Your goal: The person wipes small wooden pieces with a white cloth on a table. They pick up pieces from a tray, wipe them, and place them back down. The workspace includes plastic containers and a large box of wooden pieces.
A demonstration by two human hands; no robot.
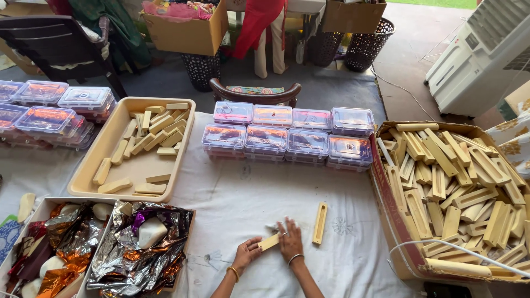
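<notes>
Pale wood everywhere on this white cloth-covered table [232, 204]. Left hand [247, 253] pinches one end of a short wooden block [269, 241], fingers closed on it; block lies low over the cloth, near bottom centre. Right hand [290, 238] rests flat, fingers spread, palm down w/ its thumb side touching the block's other end; not gripping anything that I can see. Bangle on each wrist.

Just right of the right hand: a slotted wooden holder [319, 223] lying alone on the cloth, apart from the hand.

Far right: big cardboard box [386, 187] heaped w/ more slotted wooden pieces, white cable draped across its near corner. Upper left: beige plastic tray [105, 138] w/ plain wooden blocks scattered inside, approx. half bare. Bottom left: two open boxes, one w/ silver and purple foil [143, 248] around a white lump, the other w/ orange and silver foil [55, 248].

Centre back: two rows of clear lidded plastic cases [287, 132], four per row, touching each other. More such cases stacked at far left [49, 107].

Beyond table: wooden chair back [255, 95], dark mesh baskets, cardboard cartons, a person standing in red cloth [259, 27], white air cooler [480, 55] at top right.
</notes>
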